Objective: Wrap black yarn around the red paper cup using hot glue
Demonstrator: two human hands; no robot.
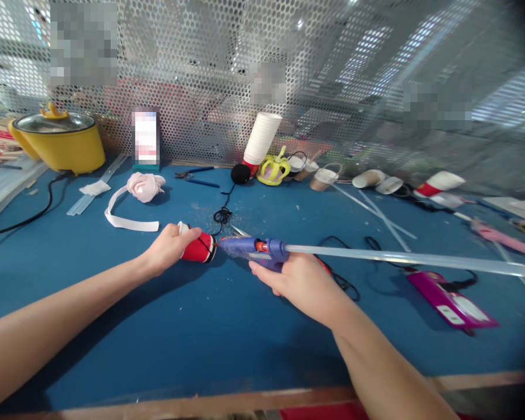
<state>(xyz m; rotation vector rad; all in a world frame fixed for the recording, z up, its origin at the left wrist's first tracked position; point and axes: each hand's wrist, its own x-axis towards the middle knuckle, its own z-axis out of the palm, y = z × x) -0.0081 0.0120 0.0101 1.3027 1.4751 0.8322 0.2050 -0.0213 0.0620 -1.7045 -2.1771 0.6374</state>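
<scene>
My left hand [170, 248] grips a small red paper cup [198, 248] lying on its side, its dark-banded end turned to the right. Black yarn [222, 216] runs from the cup to a loose tangle and on to a black ball [240, 173]. In my right hand [304, 283] is a blue hot glue gun [256, 249], fingers wrapped round its handle. Its nozzle points left and meets or nearly touches the cup's dark end. A long clear glue stick [402, 259] sticks out of the gun's back.
Behind stand a yellow electric pot [65, 149], a phone [146, 137], a pink ribbon roll [145, 188], pliers [196, 175], a stack of white cups [262, 140] and a yellow basket-like craft [273, 169]. A purple power strip [452, 300] lies right. A perforated metal screen [201, 70] closes the back.
</scene>
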